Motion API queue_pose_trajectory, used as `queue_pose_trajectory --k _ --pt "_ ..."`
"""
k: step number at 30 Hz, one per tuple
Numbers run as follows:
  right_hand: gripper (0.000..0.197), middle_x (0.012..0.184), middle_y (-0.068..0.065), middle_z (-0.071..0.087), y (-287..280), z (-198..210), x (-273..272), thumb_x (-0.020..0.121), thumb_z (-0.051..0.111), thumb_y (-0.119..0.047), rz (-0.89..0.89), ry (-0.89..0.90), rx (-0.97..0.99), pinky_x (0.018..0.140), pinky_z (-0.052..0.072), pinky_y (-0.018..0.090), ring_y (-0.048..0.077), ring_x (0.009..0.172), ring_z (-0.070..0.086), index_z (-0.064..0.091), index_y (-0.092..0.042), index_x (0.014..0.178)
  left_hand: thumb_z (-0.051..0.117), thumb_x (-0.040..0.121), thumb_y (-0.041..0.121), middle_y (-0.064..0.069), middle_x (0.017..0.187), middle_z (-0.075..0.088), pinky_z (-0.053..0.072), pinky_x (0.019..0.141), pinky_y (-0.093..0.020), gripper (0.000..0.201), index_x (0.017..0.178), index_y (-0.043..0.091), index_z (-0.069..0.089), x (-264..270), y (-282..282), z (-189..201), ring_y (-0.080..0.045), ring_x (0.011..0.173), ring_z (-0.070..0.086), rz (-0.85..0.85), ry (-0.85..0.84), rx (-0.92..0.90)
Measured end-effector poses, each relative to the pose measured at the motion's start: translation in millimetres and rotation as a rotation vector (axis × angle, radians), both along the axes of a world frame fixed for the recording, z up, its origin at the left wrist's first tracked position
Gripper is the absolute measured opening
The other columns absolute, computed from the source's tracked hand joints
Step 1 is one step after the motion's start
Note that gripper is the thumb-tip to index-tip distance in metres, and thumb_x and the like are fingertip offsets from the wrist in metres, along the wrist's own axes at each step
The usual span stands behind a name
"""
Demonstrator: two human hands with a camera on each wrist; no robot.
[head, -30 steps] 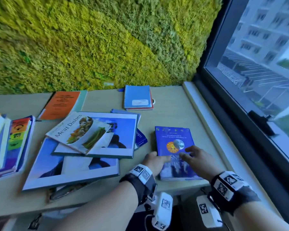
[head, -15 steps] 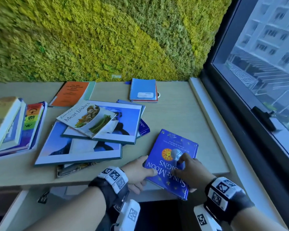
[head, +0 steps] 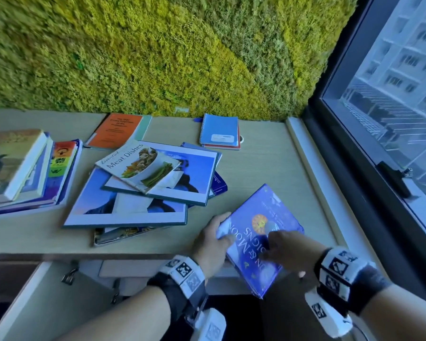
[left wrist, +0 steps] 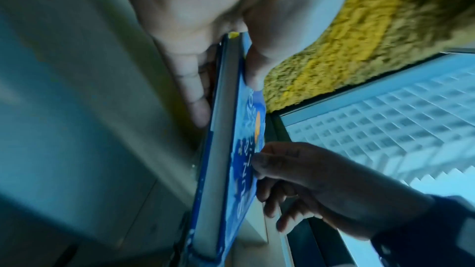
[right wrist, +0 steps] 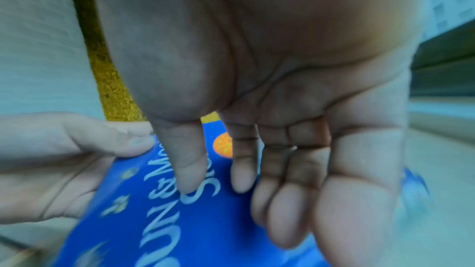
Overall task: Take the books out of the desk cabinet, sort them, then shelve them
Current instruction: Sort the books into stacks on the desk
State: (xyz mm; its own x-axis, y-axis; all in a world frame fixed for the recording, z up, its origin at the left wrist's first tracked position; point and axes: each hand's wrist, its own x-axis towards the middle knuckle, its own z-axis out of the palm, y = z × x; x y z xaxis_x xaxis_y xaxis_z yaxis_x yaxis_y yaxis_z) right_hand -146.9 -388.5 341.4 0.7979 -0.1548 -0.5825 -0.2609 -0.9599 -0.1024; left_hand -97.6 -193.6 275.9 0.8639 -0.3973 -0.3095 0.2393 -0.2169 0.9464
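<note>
Book pulled off the desk edge, now in my left hand.

Nearest me, my left hand (head: 210, 244) pinches the blue book (head: 258, 238) by its spine edge, thumb on the cover and fingers underneath; a second ago that book lay flat and square on the desk (head: 263, 168), and now it is turned at an angle, tilted, with its near half hanging past the front edge. My right hand (head: 287, 252) has only loosely spread fingers resting on the cover, gripping nothing. I judge this as the book being picked up for sorting. Further back, the loose pile under the cookbook (head: 138, 166) and the stack on the left (head: 22, 168) are unmoved, as are the orange book (head: 118, 129) and notebook (head: 220, 130) by the moss wall (head: 158, 57).
</note>
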Motion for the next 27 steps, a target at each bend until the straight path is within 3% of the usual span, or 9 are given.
queue_pose_trajectory --k 3,6,8,10,13,16,21,24,27 --pt "0.033 0.104 0.008 0.065 -17 30 33 0.090 0.065 -0.055 0.010 -0.320 -0.081 0.077 0.048 0.034 0.028 0.090 0.060 0.053 -0.024 0.093 0.061 0.092 0.031 -0.001 0.123 0.071 0.060 0.087 -0.052 0.044 0.131 0.051 0.054 32 2 36 -0.037 0.099 0.070 -0.177 -0.217 0.126" --pt "0.064 0.124 -0.001 0.052 -27 59 58 0.074 0.066 -0.074 0.100 -0.620 0.072 0.096 0.046 0.039 0.020 0.111 0.051 0.054 -0.035 0.123 0.051 0.102 0.014 -0.006 0.113 0.069 0.062 0.081 -0.050 0.040 0.128 0.043 0.061 68 19 86 -0.040 0.094 0.070 -0.322 -0.282 0.081" --pt "0.094 0.143 -0.010 0.046 -26 75 71 0.066 0.058 -0.088 0.198 -0.513 0.184 0.108 0.042 0.044 0.014 0.129 0.046 0.040 -0.043 0.145 0.041 0.105 0.003 -0.011 0.088 0.061 0.061 0.073 -0.044 0.041 0.120 0.032 0.066 94 32 122 -0.038 0.075 0.065 -0.240 -0.243 -0.032" --pt "0.101 0.144 -0.016 0.053 -11 71 84 0.064 0.058 -0.091 0.175 -0.341 0.365 0.110 0.043 0.041 0.008 0.130 0.052 0.034 -0.045 0.150 0.037 0.104 0.000 -0.011 0.082 0.057 0.059 0.070 -0.047 0.040 0.117 0.025 0.065 119 39 139 -0.031 0.069 0.063 -0.160 -0.292 -0.061" --pt "0.064 0.115 -0.014 0.064 17 11 90 0.068 0.057 -0.084 0.133 -0.287 0.224 0.094 0.050 0.037 0.017 0.109 0.063 0.051 -0.046 0.119 0.044 0.105 0.009 -0.006 0.095 0.057 0.057 0.070 -0.050 0.038 0.138 0.027 0.052 112 52 114 -0.027 0.078 0.063 -0.189 -0.189 -0.038" --pt "0.037 0.082 -0.007 0.059 21 -40 96 0.071 0.054 -0.076 0.022 -0.330 0.321 0.072 0.048 0.038 0.016 0.074 0.055 0.042 -0.046 0.087 0.055 0.103 0.028 0.007 0.108 0.058 0.058 0.082 -0.052 0.046 0.147 0.031 0.042 110 84 84 -0.028 0.106 0.068 -0.198 -0.135 -0.015" --pt "0.019 0.075 -0.004 0.059 22 -44 100 0.094 0.067 -0.044 -0.059 -0.338 0.515 0.066 0.043 0.020 -0.001 0.062 0.051 0.053 -0.031 0.099 0.056 0.102 0.036 0.001 0.113 0.061 0.055 0.094 -0.051 0.048 0.148 0.028 0.043 126 114 59 -0.027 0.110 0.070 -0.173 -0.061 -0.002" --pt "0.023 0.093 -0.002 0.075 21 -33 102 0.098 0.059 -0.047 -0.112 -0.369 0.595 0.081 0.056 0.031 0.007 0.085 0.071 0.063 -0.031 0.113 0.056 0.102 0.037 -0.015 0.119 0.062 0.057 0.095 -0.050 0.045 0.144 0.025 0.047 131 108 51 -0.028 0.109 0.070 -0.214 -0.018 -0.006" --pt "0.022 0.099 0.002 0.079 15 -15 102 0.098 0.060 -0.036 -0.268 -0.409 0.698 0.088 0.059 0.048 0.021 0.091 0.076 0.067 -0.018 0.109 0.056 0.102 0.030 -0.013 0.113 0.062 0.058 0.086 -0.040 0.037 0.138 0.021 0.053 135 100 50 -0.033 0.110 0.067 -0.209 -0.029 -0.051"
